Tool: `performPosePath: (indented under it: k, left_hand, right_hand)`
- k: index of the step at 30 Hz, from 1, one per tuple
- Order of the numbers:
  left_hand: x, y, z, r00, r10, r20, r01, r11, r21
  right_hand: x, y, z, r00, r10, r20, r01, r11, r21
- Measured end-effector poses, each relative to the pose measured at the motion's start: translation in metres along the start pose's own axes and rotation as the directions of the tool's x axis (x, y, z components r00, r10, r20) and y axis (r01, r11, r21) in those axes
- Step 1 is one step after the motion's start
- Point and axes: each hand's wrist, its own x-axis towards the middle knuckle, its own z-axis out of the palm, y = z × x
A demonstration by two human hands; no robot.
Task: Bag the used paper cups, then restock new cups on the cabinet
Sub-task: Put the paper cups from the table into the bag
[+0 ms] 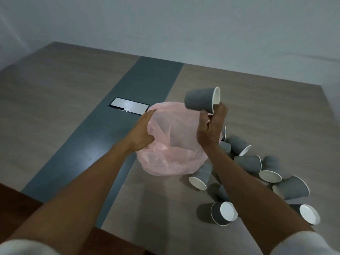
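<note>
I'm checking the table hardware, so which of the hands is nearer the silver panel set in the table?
Left. The left hand grips the pink bag, fingertips just short of the silver panel. The right hand holds a gray cup farther right.

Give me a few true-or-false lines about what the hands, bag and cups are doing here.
1. The right hand holds a grey cup. True.
2. The held cup is upright. False: it is tipped sideways above the bag.
3. The left hand touches the pink bag. True.
4. The loose cups lie left of the bag. False: they lie to its right.
5. The bag is black. False: it is pink.
</note>
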Motion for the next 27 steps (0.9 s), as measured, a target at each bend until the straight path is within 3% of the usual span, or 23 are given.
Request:
performPosePath:
  k: [3,5,8,11,12,13,15,17,19,20,22,25,27]
  left_hand:
    - [-0.005,-0.018,0.013,0.999,-0.030,0.029,0.031,0.998,-0.049]
    - [-0.008,-0.037,0.020,0.995,-0.046,0.092,0.049,0.998,-0.033]
    - [-0.010,-0.057,0.027,0.986,-0.079,0.146,0.072,0.996,0.048]
    - [-0.009,-0.063,0.027,0.981,-0.140,0.137,0.125,0.985,0.115]
    - [-0.008,-0.067,0.028,0.982,-0.144,0.121,0.128,0.983,0.134]
    - [-0.005,-0.067,0.026,0.983,-0.154,0.102,0.137,0.979,0.150]
    - [0.001,-0.067,0.021,0.987,-0.148,0.060,0.137,0.978,0.160]
    - [0.010,-0.069,0.015,0.988,-0.150,0.038,0.142,0.977,0.161]
    - [0.014,-0.068,0.010,0.987,-0.161,0.023,0.154,0.973,0.173]
    - [0.015,-0.068,0.008,0.986,-0.167,0.019,0.161,0.971,0.177]
    - [0.017,-0.067,0.006,0.987,-0.160,0.023,0.153,0.971,0.184]
    - [0.016,-0.067,0.010,0.989,-0.141,0.038,0.132,0.974,0.186]
    - [0.016,-0.066,0.013,0.989,-0.141,0.041,0.131,0.975,0.182]
  right_hand:
    - [-0.041,-0.005,0.006,0.954,-0.037,0.296,0.045,0.999,-0.019]
    - [-0.070,0.008,0.017,0.849,0.147,0.507,-0.055,0.980,-0.192]
    - [-0.091,0.041,0.032,0.687,0.431,0.585,-0.104,0.855,-0.508]
    - [-0.089,0.044,0.036,0.468,0.605,0.644,0.038,0.715,-0.698]
    - [-0.085,0.037,0.034,0.474,0.590,0.654,0.074,0.713,-0.697]
    - [-0.079,0.030,0.031,0.551,0.521,0.653,0.108,0.731,-0.674]
    - [-0.064,0.014,0.019,0.786,0.255,0.564,0.144,0.811,-0.567]
    - [-0.049,0.016,0.002,0.935,0.119,0.334,0.052,0.885,-0.462]
    - [-0.030,0.036,-0.018,0.969,0.218,0.114,-0.143,0.876,-0.461]
    - [-0.020,0.051,-0.029,0.951,0.294,0.093,-0.202,0.821,-0.534]
    - [-0.009,0.081,-0.045,0.823,0.496,0.277,-0.136,0.645,-0.752]
    - [-0.014,0.107,-0.058,0.515,0.650,0.560,0.300,0.475,-0.827]
    - [-0.021,0.115,-0.061,0.479,0.627,0.614,0.450,0.425,-0.785]
